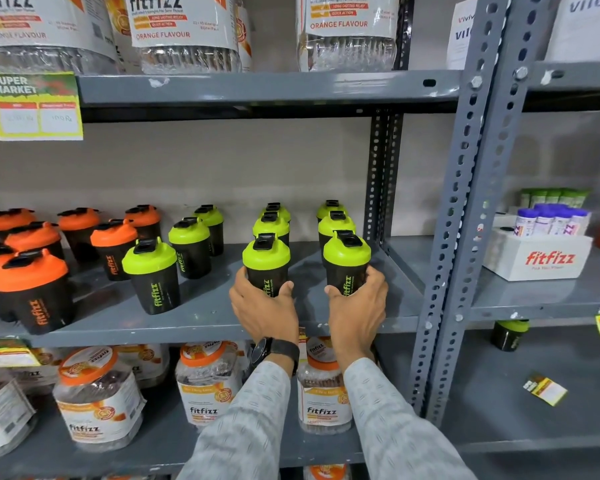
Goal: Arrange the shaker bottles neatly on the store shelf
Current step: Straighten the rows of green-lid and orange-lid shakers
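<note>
Black shaker bottles stand on the grey middle shelf (201, 317). My left hand (262, 306) grips the front green-lidded shaker (266, 256) of one row. My right hand (359, 303) grips the front green-lidded shaker (347, 254) of the row beside the right post. Behind each stand two more green-lidded shakers in line. Further left is a slanted row of three green-lidded shakers, the nearest one (151, 275) at the front. Several orange-lidded shakers (32, 289) crowd the shelf's left end.
Slotted grey uprights (465, 202) bound the shelf on the right. Clear jars (187, 29) fill the shelf above and orange-lidded jars (97, 396) the shelf below. The neighbouring bay holds a white box (537, 258) of tubes and a lone green-lidded shaker (508, 336) lower down.
</note>
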The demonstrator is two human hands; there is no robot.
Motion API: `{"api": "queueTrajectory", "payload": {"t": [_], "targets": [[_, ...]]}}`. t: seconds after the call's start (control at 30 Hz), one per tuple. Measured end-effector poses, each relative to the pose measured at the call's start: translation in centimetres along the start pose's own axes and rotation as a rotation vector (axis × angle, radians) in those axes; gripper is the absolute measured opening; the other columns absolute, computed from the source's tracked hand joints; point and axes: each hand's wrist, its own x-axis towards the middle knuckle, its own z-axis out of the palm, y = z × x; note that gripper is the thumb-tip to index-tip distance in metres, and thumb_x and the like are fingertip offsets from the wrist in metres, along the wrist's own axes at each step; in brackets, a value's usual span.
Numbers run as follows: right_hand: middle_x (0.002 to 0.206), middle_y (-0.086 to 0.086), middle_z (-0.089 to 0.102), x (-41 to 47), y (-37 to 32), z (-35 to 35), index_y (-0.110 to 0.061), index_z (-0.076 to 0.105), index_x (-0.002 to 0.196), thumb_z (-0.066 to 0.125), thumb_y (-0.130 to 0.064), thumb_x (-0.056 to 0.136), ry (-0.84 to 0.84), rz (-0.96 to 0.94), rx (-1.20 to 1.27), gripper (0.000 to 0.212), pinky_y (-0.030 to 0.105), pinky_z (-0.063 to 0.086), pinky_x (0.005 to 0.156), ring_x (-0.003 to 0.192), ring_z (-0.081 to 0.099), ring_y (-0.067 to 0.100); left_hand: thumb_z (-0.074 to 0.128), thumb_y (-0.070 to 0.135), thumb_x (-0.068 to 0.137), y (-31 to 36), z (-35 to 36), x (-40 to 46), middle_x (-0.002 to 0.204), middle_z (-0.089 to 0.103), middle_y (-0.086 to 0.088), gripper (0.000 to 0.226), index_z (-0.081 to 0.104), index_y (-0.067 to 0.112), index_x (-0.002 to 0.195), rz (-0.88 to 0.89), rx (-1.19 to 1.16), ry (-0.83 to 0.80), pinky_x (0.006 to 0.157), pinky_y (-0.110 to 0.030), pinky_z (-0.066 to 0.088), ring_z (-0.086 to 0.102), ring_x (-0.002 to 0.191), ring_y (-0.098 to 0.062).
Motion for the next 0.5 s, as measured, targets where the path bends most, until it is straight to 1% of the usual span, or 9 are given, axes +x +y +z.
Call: {"api": "queueTrajectory", "payload": {"t": [0.3,0.5], "targets": [[0.125,0.014,0.059,-0.4,-0.36,0.01,-0.009,0.05,0.132,0.097,-0.02,0.067,0.027,-0.022,-0.024,0.081,0.044,0.05,0.092,0.115,0.06,0.035,0.093,0.025,0.064,0.01,-0.04,-0.12,0.125,0.057,-0.012,0.088,0.048,0.015,0.138,0.004,0.019,0.001,0.099,-0.049,0.047,0.054,0.119,-0.035],[0.126,0.014,0.058,-0.6,-0.33,0.06,-0.008,0.049,0.133,0.097,-0.021,0.068,0.032,-0.032,-0.033,0.082,0.042,0.051,0.091,0.115,0.06,0.035,0.093,0.025,0.065,-0.12,-0.21,-0.31,0.126,0.057,-0.013,0.087,0.048,0.013,0.138,0.023,0.024,-0.009,0.1,-0.049,0.046,0.053,0.121,-0.035]]}}
